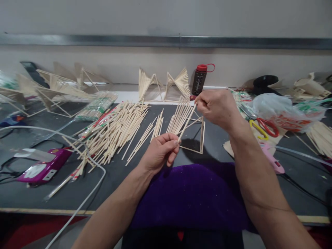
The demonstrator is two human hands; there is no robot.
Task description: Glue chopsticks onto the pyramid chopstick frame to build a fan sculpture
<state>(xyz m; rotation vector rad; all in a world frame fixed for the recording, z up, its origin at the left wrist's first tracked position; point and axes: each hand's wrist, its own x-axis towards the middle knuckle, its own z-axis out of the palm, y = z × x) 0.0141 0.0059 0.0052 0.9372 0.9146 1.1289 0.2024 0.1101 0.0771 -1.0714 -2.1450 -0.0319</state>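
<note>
From where I stand, the left hand (pixel 164 150) has its grip pinched together on the lower end of a slim wooden stick (pixel 187 121), and the fingers cover that tip. The right hand (pixel 216 105), raised higher, is curled closed around the stick's upper end; its fingertips are mostly tucked out of sight, so I can't make out exactly how they press. The stick slants between the two hands, in front of the fanned stick frame (pixel 202 138) on the dark worktop (pixel 155 176). The left fingers hide the frame's near left corner, and I can't tell whether the stick touches it. Left of the frame lie a few loose sticks (pixel 141 143) and then a big heap (pixel 114 135), crossed so thickly that many are buried. Two twisted stick models (pixel 178 84) stand behind, near a dark bottle (pixel 199 81) with a red cap; a small reddish thing by its base is too blurred to name. Over on the right, the forearm blocks part of a pink tool (pixel 272 159), while yellow and red handles (pixel 268 127) poke out beside a crumpled plastic bag (pixel 282 109). Another bunch of sticks (pixel 320 138) is cut off at the right edge. A purple device (pixel 44 167) lies far left among cables.
</note>
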